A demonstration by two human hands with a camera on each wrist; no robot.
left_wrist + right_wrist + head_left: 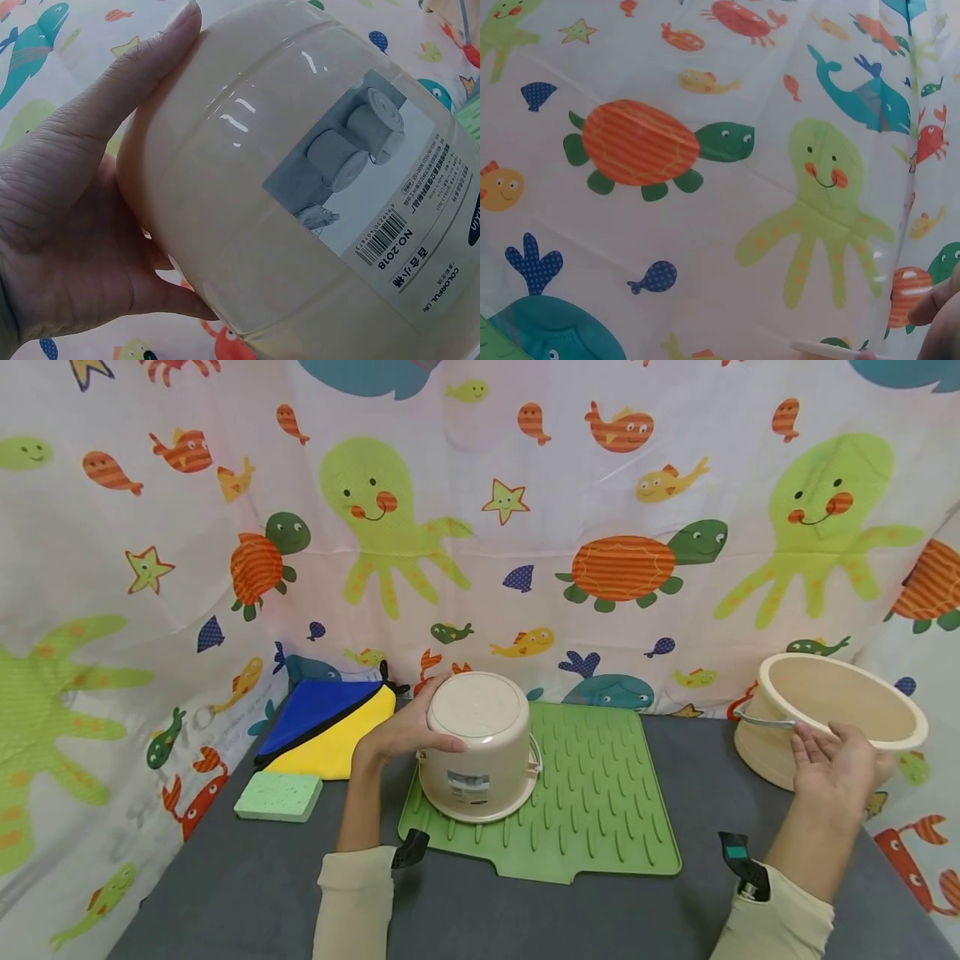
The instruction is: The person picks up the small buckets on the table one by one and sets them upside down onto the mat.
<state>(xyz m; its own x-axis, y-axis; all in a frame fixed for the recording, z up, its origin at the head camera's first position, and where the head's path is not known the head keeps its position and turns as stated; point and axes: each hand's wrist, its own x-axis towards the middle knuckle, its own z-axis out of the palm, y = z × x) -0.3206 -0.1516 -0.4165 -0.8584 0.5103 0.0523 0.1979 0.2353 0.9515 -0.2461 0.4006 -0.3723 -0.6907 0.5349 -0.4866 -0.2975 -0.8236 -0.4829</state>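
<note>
A small cream bucket (480, 743) stands upside down, its base up and its rim low over the left part of a green ridged drying mat (600, 802). My left hand (401, 727) grips it from the left, near the base. In the left wrist view, the thumb and fingers of that hand (82, 202) spread around the bucket beside its printed label (390, 210). At the right, a larger cream bucket (765, 743) tilts with its mouth up. My right hand (843, 768) holds its grey handle (761, 721) by the rim. Only a sliver of this hand shows in the right wrist view.
Left of the mat lie a blue and yellow cloth (330, 727) and a pale green sponge (277, 797). The dark grey table (570, 927) ends at a curtain (480, 543) printed with sea animals, which hangs behind and along both sides.
</note>
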